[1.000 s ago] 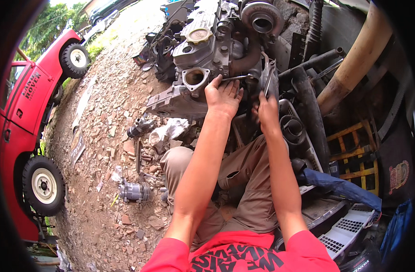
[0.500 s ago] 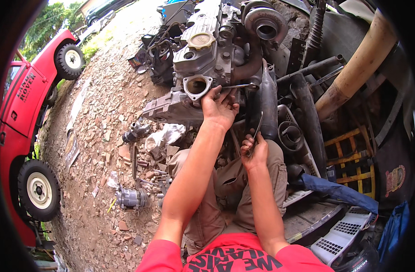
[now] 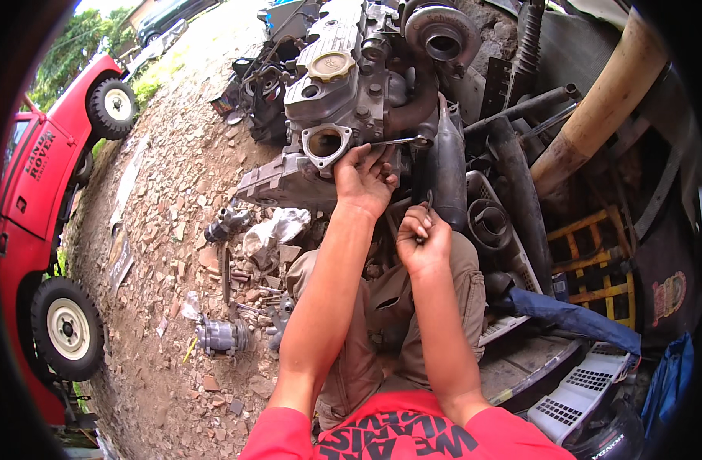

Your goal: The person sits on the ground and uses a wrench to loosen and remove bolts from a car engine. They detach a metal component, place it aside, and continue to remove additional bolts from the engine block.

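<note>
A grey metal engine (image 3: 351, 100) stands in front of me, with a round cream filler cap (image 3: 330, 66) on top and an open three-cornered flange (image 3: 326, 146) facing me. My left hand (image 3: 364, 184) is raised just below and right of that flange, fingers curled at the near end of a wrench (image 3: 401, 141). The wrench's ring end reaches right to the engine's side, by the dark pipe. Closer to me, over my right knee, my right hand (image 3: 424, 238) is closed round a slim metal tool, apparently another wrench, mostly hidden by the fingers.
A turbocharger (image 3: 443, 42) sits at the engine's upper right. Dark cylinders and pipes (image 3: 447, 169), a bamboo pole (image 3: 604, 107) and a yellow crate (image 3: 596, 268) crowd the right. Loose engine parts (image 3: 222, 335) lie on the stony ground; a red vehicle (image 3: 52, 207) stands left.
My right hand has turned and shifted slightly up and left, so its tool now points away and shows little. My left hand stays by the wrench; the whole view has shifted a little.
</note>
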Action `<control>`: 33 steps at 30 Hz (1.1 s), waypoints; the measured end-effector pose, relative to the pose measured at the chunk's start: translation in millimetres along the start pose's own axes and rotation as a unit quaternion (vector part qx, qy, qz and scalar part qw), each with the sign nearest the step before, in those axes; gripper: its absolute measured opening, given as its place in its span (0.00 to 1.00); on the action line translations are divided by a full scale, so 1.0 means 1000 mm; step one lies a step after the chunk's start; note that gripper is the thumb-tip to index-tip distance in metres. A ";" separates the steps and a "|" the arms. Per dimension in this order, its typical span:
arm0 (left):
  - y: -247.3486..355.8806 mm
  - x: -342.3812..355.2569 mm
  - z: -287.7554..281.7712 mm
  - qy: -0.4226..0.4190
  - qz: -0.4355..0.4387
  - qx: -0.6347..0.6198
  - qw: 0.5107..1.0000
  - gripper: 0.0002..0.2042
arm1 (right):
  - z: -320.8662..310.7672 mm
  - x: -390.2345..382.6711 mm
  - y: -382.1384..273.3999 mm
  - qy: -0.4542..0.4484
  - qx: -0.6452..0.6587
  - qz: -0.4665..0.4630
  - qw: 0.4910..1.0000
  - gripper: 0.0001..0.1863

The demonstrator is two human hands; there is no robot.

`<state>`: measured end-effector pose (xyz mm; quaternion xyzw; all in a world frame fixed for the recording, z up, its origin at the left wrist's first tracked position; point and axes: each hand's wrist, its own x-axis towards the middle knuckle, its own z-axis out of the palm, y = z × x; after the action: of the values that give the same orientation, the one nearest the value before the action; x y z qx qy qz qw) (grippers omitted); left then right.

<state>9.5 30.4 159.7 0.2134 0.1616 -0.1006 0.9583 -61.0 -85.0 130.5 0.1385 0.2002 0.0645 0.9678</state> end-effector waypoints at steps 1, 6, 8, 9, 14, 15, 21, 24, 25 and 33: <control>0.000 0.002 -0.001 -0.006 0.001 -0.002 1.000 0.14 | 0.006 0.008 0.005 0.091 0.013 -0.063 0.994 0.11; 0.003 0.001 -0.001 0.004 0.002 -0.001 1.000 0.15 | 0.019 -0.012 0.019 -0.223 -0.061 0.149 0.961 0.15; 0.003 0.001 -0.003 -0.004 -0.006 0.005 1.000 0.16 | 0.014 -0.008 0.017 -0.168 -0.055 0.083 0.981 0.15; 0.003 0.000 -0.003 -0.007 -0.009 0.007 1.000 0.17 | 0.010 -0.007 0.016 -0.115 -0.037 0.032 0.992 0.15; 0.002 0.005 -0.003 0.002 -0.008 0.007 1.000 0.18 | 0.021 -0.003 0.027 -0.042 -0.011 0.039 0.998 0.15; 0.006 0.006 -0.005 0.003 -0.031 0.006 0.999 0.15 | 0.018 -0.011 0.027 -0.185 -0.060 0.177 0.965 0.14; 0.001 0.004 -0.002 -0.012 -0.004 0.010 1.000 0.21 | 0.001 -0.007 0.029 -0.022 -0.036 -0.062 0.997 0.15; 0.001 0.009 -0.007 -0.005 0.002 0.011 1.000 0.23 | 0.003 -0.006 0.034 0.032 -0.031 -0.089 0.995 0.13; 0.002 0.010 -0.010 -0.005 -0.004 0.007 1.000 0.19 | 0.004 -0.008 0.033 -0.049 -0.043 -0.026 0.998 0.13; 0.000 0.006 -0.002 -0.008 0.008 0.014 1.000 0.23 | -0.013 0.006 0.019 0.006 0.029 -0.107 0.994 0.15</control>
<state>14.2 31.2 155.8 0.2276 0.1506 -0.0973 0.9571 -62.4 -62.9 122.6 0.1443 0.2215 -0.0448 0.9634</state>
